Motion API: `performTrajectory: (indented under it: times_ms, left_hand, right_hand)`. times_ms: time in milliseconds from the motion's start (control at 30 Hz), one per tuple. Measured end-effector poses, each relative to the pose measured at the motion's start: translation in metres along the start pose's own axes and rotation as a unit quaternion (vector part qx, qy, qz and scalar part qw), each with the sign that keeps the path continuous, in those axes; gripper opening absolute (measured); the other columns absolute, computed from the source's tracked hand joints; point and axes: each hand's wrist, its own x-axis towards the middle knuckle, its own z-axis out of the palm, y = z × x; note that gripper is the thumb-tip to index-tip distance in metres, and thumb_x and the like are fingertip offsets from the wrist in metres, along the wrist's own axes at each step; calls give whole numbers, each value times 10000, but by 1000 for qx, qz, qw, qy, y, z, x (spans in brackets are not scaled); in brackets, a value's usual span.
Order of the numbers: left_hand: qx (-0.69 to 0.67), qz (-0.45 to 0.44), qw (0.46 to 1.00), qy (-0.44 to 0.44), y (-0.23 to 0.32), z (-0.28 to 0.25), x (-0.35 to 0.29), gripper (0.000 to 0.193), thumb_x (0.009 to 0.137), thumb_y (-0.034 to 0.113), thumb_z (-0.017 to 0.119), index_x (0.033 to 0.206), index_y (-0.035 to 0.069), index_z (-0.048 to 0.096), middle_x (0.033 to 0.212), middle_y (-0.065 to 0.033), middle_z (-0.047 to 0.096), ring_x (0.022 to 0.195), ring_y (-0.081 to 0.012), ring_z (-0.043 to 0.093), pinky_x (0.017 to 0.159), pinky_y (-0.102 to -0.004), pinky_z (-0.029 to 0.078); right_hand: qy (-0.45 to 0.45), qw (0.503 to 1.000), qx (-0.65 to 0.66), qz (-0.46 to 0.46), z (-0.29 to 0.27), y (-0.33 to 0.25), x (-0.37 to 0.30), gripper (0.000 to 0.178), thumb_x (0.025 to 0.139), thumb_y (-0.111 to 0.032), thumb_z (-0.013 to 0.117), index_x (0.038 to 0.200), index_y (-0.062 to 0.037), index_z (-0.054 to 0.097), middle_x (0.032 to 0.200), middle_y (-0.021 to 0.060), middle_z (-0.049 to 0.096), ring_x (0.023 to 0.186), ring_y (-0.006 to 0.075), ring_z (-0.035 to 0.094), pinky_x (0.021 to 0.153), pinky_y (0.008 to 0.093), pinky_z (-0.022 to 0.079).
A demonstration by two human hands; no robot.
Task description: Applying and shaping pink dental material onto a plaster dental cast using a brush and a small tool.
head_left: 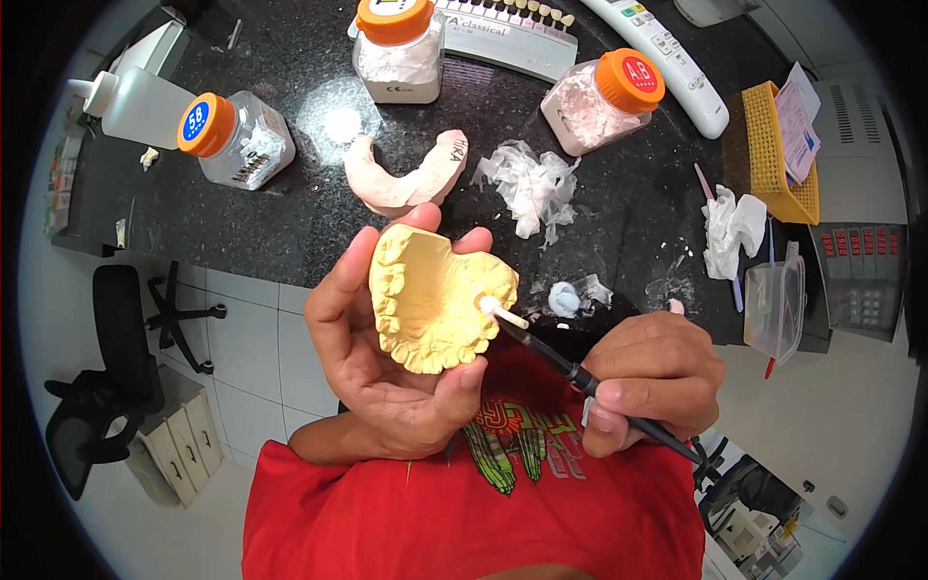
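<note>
My left hand holds a yellow dental plaster model in its fingers, tooth row facing up. My right hand grips a slim black-handled tool like a pen. The tool's end reaches the model's right side, beside a small dab of white material among the teeth. A short cream-coloured peg sticks out from this dab. Whether the tool touches the dab or the peg I cannot tell. Behind the model, a pale pink horseshoe-shaped plaster piece rests on the black countertop.
Orange-lidded powder jars stand around the counter's back. Crumpled tissue and a bluish-white lump lie near my hands. A tooth shade guide, a white remote, a yellow basket and a clear plastic box are farther out.
</note>
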Motion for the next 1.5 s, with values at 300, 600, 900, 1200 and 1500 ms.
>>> performTrajectory:
  times_ms: [300,600,900,1200,1500]
  left_hand:
    - [-6,-56,997,46,5,5,0,838,782,175,732,1399,5,192,1368,-311,365,1172,-425,513,989,-484,444]
    - [116,-56,991,48,5,7,-2,877,803,376,715,1396,-34,215,1383,-290,351,1211,-411,482,1019,-419,424]
    - [41,-95,995,-16,8,32,-1,903,720,262,817,1372,35,235,1348,-254,411,1149,-408,535,996,-473,447]
    - [-71,-45,994,-65,0,61,-2,813,690,-1,786,1312,19,264,1329,-225,410,1180,-378,513,1005,-516,443]
    - [-62,-43,995,-67,-2,64,-3,843,672,40,828,1302,22,268,1315,-227,410,1131,-378,554,937,-432,515]
  right_hand:
    - [24,999,18,-16,-4,1,-3,160,722,-13,664,865,0,593,677,90,603,485,168,590,398,245,499]
    - [78,992,-55,-85,-15,-6,-9,156,807,-48,659,942,19,620,864,178,641,598,234,646,477,284,544]
    - [47,779,-609,142,-101,-31,1,307,758,-151,764,1008,-12,652,843,122,674,677,251,613,620,345,487]
    - [97,790,-562,225,-92,-24,11,121,760,-97,734,816,-19,661,710,108,621,643,254,589,569,333,444]
    - [65,907,-417,12,-46,-57,7,268,674,-28,758,931,-38,682,840,89,676,693,191,654,566,270,501]
